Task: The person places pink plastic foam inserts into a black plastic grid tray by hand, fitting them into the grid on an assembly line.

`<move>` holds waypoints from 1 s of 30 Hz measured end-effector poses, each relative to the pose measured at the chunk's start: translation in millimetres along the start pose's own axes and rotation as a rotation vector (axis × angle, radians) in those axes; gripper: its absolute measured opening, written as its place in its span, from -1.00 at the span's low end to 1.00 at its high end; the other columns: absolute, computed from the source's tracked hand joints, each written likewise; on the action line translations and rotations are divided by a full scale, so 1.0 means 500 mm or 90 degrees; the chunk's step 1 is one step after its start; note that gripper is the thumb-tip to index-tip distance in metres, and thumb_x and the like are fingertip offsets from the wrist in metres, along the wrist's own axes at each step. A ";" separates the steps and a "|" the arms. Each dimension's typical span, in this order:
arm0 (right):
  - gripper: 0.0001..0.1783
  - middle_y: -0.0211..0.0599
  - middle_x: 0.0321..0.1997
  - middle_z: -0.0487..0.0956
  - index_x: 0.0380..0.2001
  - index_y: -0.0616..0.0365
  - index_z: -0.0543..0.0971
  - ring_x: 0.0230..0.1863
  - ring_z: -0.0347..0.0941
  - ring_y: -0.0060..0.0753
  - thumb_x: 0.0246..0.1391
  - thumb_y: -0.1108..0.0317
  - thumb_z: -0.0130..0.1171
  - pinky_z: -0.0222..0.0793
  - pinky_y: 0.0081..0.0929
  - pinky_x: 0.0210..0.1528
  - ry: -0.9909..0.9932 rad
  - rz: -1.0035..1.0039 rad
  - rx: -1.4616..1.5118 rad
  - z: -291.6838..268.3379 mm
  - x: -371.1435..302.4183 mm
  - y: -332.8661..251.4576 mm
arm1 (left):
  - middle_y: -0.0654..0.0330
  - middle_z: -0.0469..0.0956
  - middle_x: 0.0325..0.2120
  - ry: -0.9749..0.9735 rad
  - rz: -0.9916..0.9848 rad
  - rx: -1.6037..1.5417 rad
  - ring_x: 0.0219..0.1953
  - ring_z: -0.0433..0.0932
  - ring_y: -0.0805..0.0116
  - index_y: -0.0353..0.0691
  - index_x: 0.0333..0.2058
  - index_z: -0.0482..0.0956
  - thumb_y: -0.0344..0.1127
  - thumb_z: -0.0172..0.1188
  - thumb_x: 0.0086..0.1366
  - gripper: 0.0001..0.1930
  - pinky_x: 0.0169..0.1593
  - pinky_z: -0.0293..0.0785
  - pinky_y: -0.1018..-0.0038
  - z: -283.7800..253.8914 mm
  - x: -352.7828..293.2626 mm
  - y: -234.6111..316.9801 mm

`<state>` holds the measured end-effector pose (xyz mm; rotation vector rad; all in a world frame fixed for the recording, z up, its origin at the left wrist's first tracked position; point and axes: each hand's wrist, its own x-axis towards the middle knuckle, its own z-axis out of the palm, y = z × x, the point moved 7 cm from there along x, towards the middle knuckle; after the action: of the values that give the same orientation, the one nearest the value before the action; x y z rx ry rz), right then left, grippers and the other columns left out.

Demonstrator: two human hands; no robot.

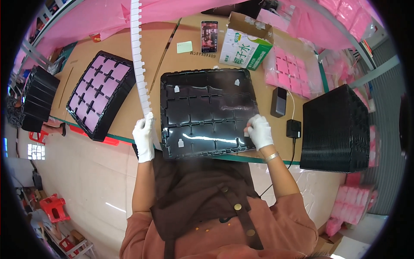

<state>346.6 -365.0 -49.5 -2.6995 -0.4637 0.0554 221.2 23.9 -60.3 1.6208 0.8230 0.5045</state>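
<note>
A black plastic blister tray (pixel 189 114) with shallow compartments lies in front of me at the table's near edge. Small white tab stickers (pixel 177 89) sit on it near its upper left, upper right and lower left. My left hand (pixel 144 137), in a white glove, is closed around a long white notched sticker strip (pixel 139 56), which runs up past the tray's left side. White-gloved too, my right hand (pixel 261 133) is closed in a pinch over the tray's lower right corner. A white tab sticker (pixel 246 134) shows at its fingertips.
On the left stands a stack of trays topped with lilac pieces (pixel 98 82). A tall stack of black trays (pixel 334 129) is at the right. Behind are a phone (pixel 209 36), a green-white carton (pixel 246 45) and wrapped pink pieces (pixel 289 69). A power bank (pixel 278 102) and black adapter (pixel 293 128) lie nearer.
</note>
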 end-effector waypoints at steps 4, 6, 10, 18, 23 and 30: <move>-0.84 -0.21 -0.29 0.51 -0.51 0.15 0.55 -0.17 0.42 -0.10 -0.28 0.56 0.28 0.39 -0.22 -0.14 0.011 -0.008 0.028 -0.016 -0.002 0.007 | 0.18 0.49 -0.45 0.010 0.007 0.034 -0.38 0.40 0.48 -0.40 -0.40 0.60 -0.18 0.22 0.27 -0.69 -0.24 0.31 0.53 -0.004 -0.011 -0.017; -0.81 -0.19 -0.27 0.50 -0.48 0.15 0.55 -0.16 0.42 -0.09 -0.27 0.59 0.26 0.40 -0.22 -0.13 0.000 -0.031 0.031 -0.026 -0.009 0.006 | 0.15 0.50 -0.38 0.005 0.019 0.060 -0.34 0.43 0.46 -0.38 -0.33 0.61 -0.18 0.22 0.27 -0.70 -0.19 0.34 0.51 -0.002 -0.016 -0.013; -0.76 -0.17 -0.22 0.49 -0.43 0.14 0.54 -0.12 0.40 -0.05 -0.26 0.66 0.23 0.37 -0.23 -0.08 -0.083 -0.106 0.036 -0.028 -0.017 0.002 | 0.05 0.35 -0.08 0.212 0.212 0.214 -0.09 0.43 0.26 -0.27 0.01 0.46 -0.24 0.26 0.22 -0.58 0.01 0.36 0.40 -0.027 -0.068 0.081; -0.80 -0.20 -0.23 0.51 -0.44 0.10 0.58 -0.12 0.41 -0.09 -0.26 0.54 0.26 0.36 -0.25 -0.09 -0.111 -0.050 0.026 -0.022 -0.003 -0.011 | 0.20 0.46 -0.25 0.001 0.115 -0.059 -0.32 0.47 0.48 -0.24 0.04 0.38 -0.43 0.20 0.25 -0.62 -0.23 0.42 0.55 0.025 -0.133 0.004; -0.94 -0.34 -0.38 0.55 -0.60 0.07 0.60 -0.19 0.44 -0.15 -0.22 0.48 0.29 0.38 -0.26 -0.10 -0.035 0.003 0.029 -0.006 0.001 0.013 | 0.21 0.49 -0.28 -0.054 0.040 -0.105 -0.35 0.47 0.56 -0.30 0.08 0.35 -0.48 0.13 0.29 -0.62 -0.30 0.45 0.63 0.054 -0.148 -0.046; -0.90 -0.33 -0.41 0.55 -0.61 0.03 0.59 -0.23 0.45 -0.19 -0.25 0.52 0.24 0.40 -0.29 -0.17 -0.032 -0.044 0.018 -0.002 -0.005 -0.003 | 0.23 0.48 -0.33 -0.033 0.063 -0.122 -0.37 0.47 0.56 -0.31 0.05 0.37 -0.48 0.11 0.29 -0.65 -0.31 0.46 0.64 0.053 -0.145 -0.046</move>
<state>344.1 -365.1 -48.0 -2.6568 -0.5662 0.1096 187.1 -46.0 -80.0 1.4954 0.6382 0.5903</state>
